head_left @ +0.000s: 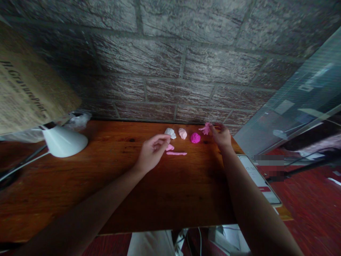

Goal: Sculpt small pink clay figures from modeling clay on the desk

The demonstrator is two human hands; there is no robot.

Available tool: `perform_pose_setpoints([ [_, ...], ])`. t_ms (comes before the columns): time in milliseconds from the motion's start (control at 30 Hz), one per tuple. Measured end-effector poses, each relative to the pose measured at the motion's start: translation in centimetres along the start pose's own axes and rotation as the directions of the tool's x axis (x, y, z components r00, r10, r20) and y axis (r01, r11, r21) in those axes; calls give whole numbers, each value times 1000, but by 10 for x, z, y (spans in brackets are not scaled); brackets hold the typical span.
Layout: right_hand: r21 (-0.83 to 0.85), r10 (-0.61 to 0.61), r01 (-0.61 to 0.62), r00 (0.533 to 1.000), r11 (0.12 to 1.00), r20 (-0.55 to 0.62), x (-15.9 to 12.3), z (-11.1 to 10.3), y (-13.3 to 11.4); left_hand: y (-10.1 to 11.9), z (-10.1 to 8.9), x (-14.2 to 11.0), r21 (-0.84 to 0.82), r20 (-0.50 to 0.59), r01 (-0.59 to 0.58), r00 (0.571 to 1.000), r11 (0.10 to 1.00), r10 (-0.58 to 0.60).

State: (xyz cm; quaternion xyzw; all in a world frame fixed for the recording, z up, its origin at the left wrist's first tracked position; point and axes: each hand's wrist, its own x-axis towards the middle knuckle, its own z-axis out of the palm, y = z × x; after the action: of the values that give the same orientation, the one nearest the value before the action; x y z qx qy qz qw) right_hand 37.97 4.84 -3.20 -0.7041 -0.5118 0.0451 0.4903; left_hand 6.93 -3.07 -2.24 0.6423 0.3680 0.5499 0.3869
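At the back of the wooden table, my right hand (221, 136) has its thumb and fingers closed on a ragged, spiky lump of pink modelling clay (205, 128). My left hand (152, 151) is curled in a pinch, with thumb and index fingertips close together. Right by those fingertips is a small pink clay piece (169, 147); whether they grip it or anything else I cannot make out. Just in front lies a thin pink clay roll (176, 153). Behind, in a row, sit a white clay lump (170, 133), a pale peach lump (182, 133) and a bright magenta lump (195, 138).
A lamp with a white base (65, 140) and printed shade (29, 81) stands left, near crumpled clear plastic (78, 119). A phone (259, 179) lies along the right table edge. The stone-pattern wall (162, 60) borders the table (165, 199) behind; a translucent panel (287, 85) rises right.
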Motion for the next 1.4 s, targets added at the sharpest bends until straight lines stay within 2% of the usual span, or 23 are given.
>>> perform_pose_setpoints([
  [100,25,32,-26,965,999,-259,0,-10,-18,-4,-3,0,246,34,-113,994,963,108],
  [167,76,-27,53,951,996,-307,-7,-15,-35,-10,-5,-2,401,125,-221,975,889,186],
  [267,157,-173,198,972,968,-161,-31,-16,-66,-21,-7,-4,478,310,-328,931,815,193],
  [333,228,-321,311,947,923,7,-54,-10,-86,-27,-8,-4,495,380,-357,909,792,172],
  [400,328,-508,439,846,836,162,-78,-2,-101,-29,-9,-1,507,385,-360,908,783,168],
  [467,425,-648,518,716,742,260,-96,8,-109,-26,-9,3,504,376,-355,911,787,171],
  [500,457,-686,531,662,714,303,-101,12,-110,-23,-9,5,506,364,-349,915,789,172],
  [533,469,-698,532,639,705,324,-105,15,-110,-20,-8,7,511,349,-341,921,789,172],
  [600,476,-701,525,619,705,355,-105,20,-107,-14,-8,10,529,318,-319,934,787,164],
  [733,391,-635,502,652,771,415,-93,18,-100,-7,-6,12,517,350,-304,928,800,126],
  [767,362,-616,499,642,788,456,-89,16,-99,-6,-6,12,513,373,-307,921,801,114],
  [900,336,-577,484,533,808,619,-79,6,-97,-3,-4,11,514,431,-315,899,798,76],
  [1000,358,-534,415,472,837,701,-74,2,-94,0,-4,11,506,436,-299,898,809,59],
  [1100,338,-466,362,368,869,804,-70,1,-88,2,-6,10,481,466,-286,884,828,35],
  [1167,325,-438,352,312,878,843,-69,2,-85,1,-7,9,462,502,-293,865,837,26],
  [1200,324,-431,346,300,881,851,-69,3,-84,1,-8,8,454,513,-296,858,840,25],
  [1267,334,-434,329,304,883,848,-69,4,-83,0,-8,8,449,508,-295,861,843,31],
  [1400,363,-467,333,322,870,823,-68,4,-83,-6,-8,9,465,421,-267,905,844,54],
])
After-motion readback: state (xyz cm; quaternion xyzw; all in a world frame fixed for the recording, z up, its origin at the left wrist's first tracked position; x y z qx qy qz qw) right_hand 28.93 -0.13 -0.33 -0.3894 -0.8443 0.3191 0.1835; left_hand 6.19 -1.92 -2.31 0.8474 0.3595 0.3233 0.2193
